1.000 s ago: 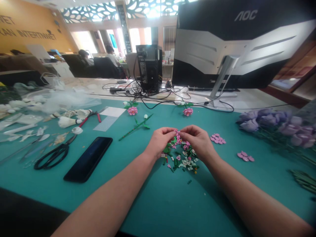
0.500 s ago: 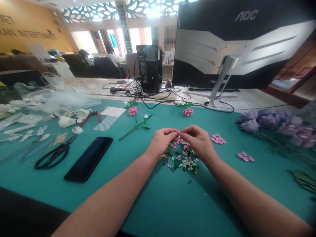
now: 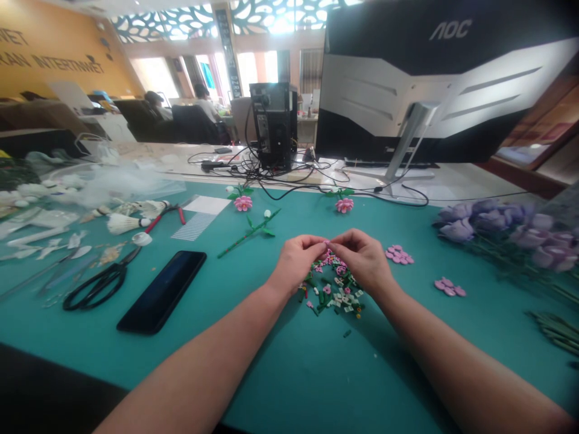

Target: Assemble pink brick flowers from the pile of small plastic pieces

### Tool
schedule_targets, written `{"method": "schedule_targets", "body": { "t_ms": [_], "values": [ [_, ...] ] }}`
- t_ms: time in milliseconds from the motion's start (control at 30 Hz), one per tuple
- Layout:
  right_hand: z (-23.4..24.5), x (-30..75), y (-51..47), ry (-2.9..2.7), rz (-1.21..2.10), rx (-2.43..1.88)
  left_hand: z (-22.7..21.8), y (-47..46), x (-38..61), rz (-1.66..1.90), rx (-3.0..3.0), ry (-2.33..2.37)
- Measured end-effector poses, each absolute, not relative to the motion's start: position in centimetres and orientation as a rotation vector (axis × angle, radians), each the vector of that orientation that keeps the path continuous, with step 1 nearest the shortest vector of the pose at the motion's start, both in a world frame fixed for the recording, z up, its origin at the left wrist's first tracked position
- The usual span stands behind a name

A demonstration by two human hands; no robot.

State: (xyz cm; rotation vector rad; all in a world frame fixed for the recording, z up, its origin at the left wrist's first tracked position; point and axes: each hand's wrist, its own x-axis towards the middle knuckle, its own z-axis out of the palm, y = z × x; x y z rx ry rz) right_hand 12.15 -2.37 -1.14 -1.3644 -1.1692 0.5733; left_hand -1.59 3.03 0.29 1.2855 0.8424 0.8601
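My left hand (image 3: 295, 259) and my right hand (image 3: 362, 256) meet fingertip to fingertip above a pile of small building bricks (image 3: 337, 295) in green, white and pink. Both hands are closed in a pinch on a tiny pink brick piece (image 3: 327, 243), mostly covered by the fingers. Right of my right hand lies a cluster of pink petal pieces (image 3: 399, 254), with a smaller group of pink petals (image 3: 449, 286) nearer. A green brick stem (image 3: 249, 233) with a white bud lies left of my left hand. Beyond the hands are two pink brick flowers (image 3: 243, 203) (image 3: 344, 205).
On the left are a black phone (image 3: 161, 292), black scissors (image 3: 97, 286), red-handled pliers (image 3: 156, 222) and shuttlecocks (image 3: 126, 222). Purple artificial flowers (image 3: 506, 229) lie at right. A monitor (image 3: 434, 90) and a computer case (image 3: 274, 126) with loose cables stand behind the green mat (image 3: 289, 374).
Both hands stay almost in place, still pinching the pink piece, which shows a little less between the fingertips. Nothing else has visibly moved.
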Motion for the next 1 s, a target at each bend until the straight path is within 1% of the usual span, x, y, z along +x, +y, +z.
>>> {"method": "schedule_targets", "body": {
  "t_ms": [733, 1000],
  "values": [
    [-1.76, 12.03, -2.14, -1.159, 0.565, -1.354, -0.01, 2.58, -1.46, 0.843, 1.260, 0.843],
    [-1.11, 11.62, -2.29, -1.182, 0.736, -1.265, -0.12, 3.20, -1.83, 0.822, 1.244, 0.832]
  ]
}}
